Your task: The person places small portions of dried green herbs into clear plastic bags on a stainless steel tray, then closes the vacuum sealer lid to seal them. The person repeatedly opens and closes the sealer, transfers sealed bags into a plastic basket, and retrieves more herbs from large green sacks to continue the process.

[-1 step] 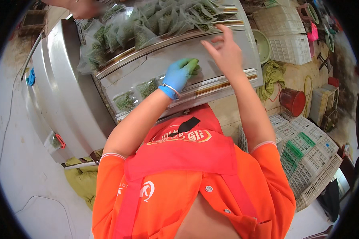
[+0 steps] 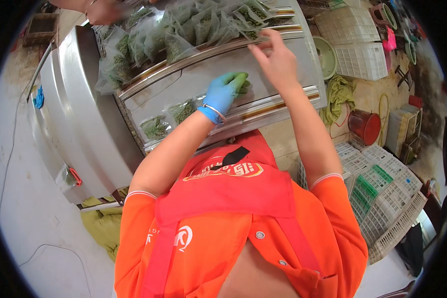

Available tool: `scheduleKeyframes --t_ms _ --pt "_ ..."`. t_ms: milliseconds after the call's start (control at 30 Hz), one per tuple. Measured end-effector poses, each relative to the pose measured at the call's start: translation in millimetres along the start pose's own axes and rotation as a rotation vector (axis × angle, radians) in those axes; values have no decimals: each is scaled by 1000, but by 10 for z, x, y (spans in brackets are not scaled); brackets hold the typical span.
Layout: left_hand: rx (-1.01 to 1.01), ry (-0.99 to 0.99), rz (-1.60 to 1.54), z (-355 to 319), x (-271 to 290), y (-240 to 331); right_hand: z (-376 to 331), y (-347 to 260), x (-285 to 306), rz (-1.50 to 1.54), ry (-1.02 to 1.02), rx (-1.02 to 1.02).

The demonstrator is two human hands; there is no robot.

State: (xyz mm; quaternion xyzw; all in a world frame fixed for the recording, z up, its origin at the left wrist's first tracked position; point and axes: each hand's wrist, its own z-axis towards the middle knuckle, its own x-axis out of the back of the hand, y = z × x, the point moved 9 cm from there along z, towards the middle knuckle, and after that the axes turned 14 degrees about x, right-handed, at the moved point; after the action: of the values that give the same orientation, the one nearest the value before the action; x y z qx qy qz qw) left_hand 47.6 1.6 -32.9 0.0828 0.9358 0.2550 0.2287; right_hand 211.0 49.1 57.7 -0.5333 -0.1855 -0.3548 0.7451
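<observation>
My left hand (image 2: 223, 92), in a blue glove with green over the fingers, rests low over the metal work surface (image 2: 154, 102). Its fingers are pressed together; whatever they may hold is hidden. Beside its wrist lie two clear bags of small green pieces (image 2: 184, 110). Bare and with thumb and forefinger apart, my right hand (image 2: 279, 62) reaches to the near edge of a row of similar filled bags (image 2: 203, 27). Its forefinger is at the corner of the rightmost bag (image 2: 251, 20); whether it touches is unclear.
Another person's hand (image 2: 104, 11) is at the far left of the bags. A curved steel cover (image 2: 92, 114) stands left of the surface. To the right are white plastic crates (image 2: 360, 59), a red bucket (image 2: 365, 125), a green basin (image 2: 325, 57) and stacked crates (image 2: 382, 193).
My right hand has shifted slightly left, its forefinger lowering a little at the bag's edge. My left hand stays where it was.
</observation>
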Motion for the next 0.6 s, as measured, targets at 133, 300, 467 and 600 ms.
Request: scheduleKeyframes --t_ms 133,300,467,600 --pt "39 -41 -154 78 -79 82 37 81 41 23 -39 4" --pt "379 47 -426 131 -97 -118 -658 23 412 136 -195 154" --pt "172 -27 76 382 -217 -255 -1150 611 226 591 -301 -567" --pt "123 -76 266 158 -209 -156 -1274 658 39 896 -417 -864"
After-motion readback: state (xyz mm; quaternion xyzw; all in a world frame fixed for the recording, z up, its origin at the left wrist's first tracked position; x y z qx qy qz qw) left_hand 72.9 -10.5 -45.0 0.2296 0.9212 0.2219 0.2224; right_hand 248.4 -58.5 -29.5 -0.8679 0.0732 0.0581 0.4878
